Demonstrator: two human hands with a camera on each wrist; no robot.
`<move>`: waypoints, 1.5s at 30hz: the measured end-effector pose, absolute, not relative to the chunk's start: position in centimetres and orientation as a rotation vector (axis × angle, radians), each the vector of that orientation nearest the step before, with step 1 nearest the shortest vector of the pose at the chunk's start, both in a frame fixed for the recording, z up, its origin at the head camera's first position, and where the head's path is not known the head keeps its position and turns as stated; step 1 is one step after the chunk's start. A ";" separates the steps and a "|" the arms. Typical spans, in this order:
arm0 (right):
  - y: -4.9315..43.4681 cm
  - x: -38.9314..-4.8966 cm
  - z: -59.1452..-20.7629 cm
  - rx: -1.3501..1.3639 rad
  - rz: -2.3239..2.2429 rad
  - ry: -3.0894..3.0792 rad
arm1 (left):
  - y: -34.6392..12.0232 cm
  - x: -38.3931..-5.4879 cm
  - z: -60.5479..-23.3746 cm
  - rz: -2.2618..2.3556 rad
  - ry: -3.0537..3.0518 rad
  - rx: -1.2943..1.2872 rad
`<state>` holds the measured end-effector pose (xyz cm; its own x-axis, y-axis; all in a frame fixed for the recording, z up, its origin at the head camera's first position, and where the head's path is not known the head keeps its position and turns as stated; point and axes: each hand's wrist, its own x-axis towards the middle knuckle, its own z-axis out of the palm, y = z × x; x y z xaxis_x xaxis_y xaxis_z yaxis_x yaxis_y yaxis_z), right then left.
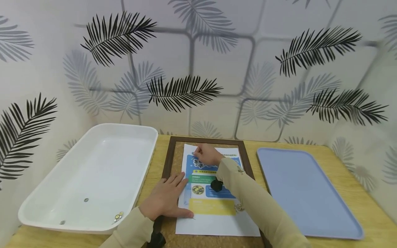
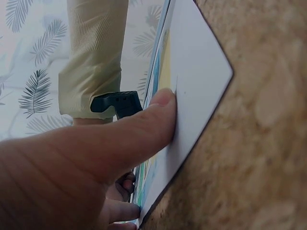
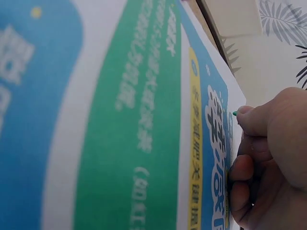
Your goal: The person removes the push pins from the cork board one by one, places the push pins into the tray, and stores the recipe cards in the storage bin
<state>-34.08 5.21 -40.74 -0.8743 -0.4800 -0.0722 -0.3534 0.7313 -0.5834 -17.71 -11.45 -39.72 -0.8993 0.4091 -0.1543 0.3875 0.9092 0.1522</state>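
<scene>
The printed sheet (image 1: 217,225) lies face up on a brown-framed corkboard (image 1: 217,242), its long axis running away from the person, nearly in line with the board's own. Its blue heading is at the far end, with a green band (image 1: 203,179) and a yellow block (image 1: 212,207) following toward the near end, where the paper is plain white.

The left hand (image 1: 167,199) rests on the sheet's left edge, fingers straight and a little spread toward the far end, its thumb stretched rightward across the lower part. The right hand (image 1: 208,155) is over the heading near the far left corner, fingers curled in, thumb and forefinger pinching something tiny — a green tip (image 3: 235,113) shows at the thumb.

Beige sleeves (image 1: 257,198) cover both arms. Left of the board stands a deep white tray (image 1: 93,172), with small round pieces (image 1: 118,216) mostly near its closest edge; to the right lies a shallow blue tray (image 1: 305,196). All this sits on a wood-grain worktop (image 1: 328,165) — behind it, a wall (image 1: 217,65) patterned with feathery leaves.
</scene>
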 end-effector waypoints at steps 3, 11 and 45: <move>5.4 -33.9 -40.5 -0.675 -0.842 2.721 | -11.5 -17.7 -39.6 0.184 2.892 0.604; 6.2 -33.8 -40.6 -0.643 -0.874 2.721 | -11.3 -17.5 -39.5 0.184 2.888 0.603; 10.9 -32.6 -39.9 -0.592 -0.950 2.760 | -11.1 -17.5 -39.7 0.222 2.883 0.603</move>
